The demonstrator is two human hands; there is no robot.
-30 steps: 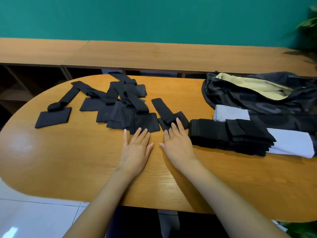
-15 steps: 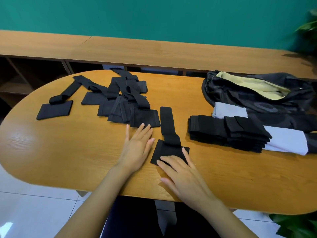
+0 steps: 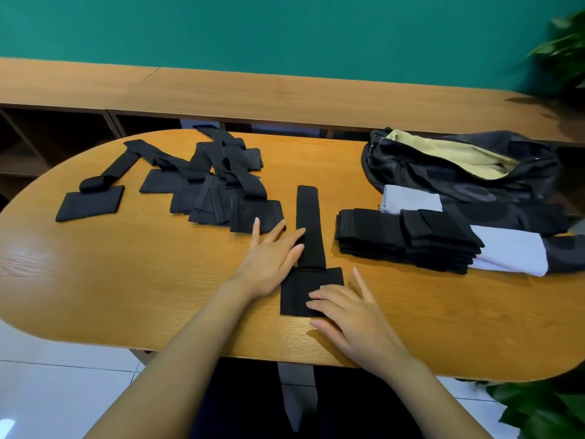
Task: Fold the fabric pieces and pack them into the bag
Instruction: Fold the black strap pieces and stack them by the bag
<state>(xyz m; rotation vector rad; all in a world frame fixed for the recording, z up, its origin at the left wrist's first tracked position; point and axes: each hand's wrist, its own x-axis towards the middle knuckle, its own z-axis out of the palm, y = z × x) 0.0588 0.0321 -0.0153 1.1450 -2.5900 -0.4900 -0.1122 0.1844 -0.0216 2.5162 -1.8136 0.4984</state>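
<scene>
One black fabric piece (image 3: pixel 310 236), a square pad with a long strap, lies straight out on the oval wooden table (image 3: pixel 126 280) in front of me. My left hand (image 3: pixel 272 258) lies flat beside it, fingertips touching the strap's left edge. My right hand (image 3: pixel 351 312) presses flat fingers on the pad's lower right corner. A heap of unfolded black pieces (image 3: pixel 215 185) sits at the back left. A stack of folded black pieces (image 3: pixel 402 239) rests at the right. The dark bag (image 3: pixel 459 172), open with a yellow lining, lies behind that stack.
A single black piece (image 3: pixel 91 201) lies apart at the far left. White cloth (image 3: pixel 509 255) shows beneath the folded stack. A long wooden shelf (image 3: pixel 285 93) runs behind the table under a green wall. Plants (image 3: pixel 544 410) stand at the right edge.
My right hand pulled one black piece out of the heap's edge toward me and laid it straight. My left hand shifted right onto the strap's edge.
</scene>
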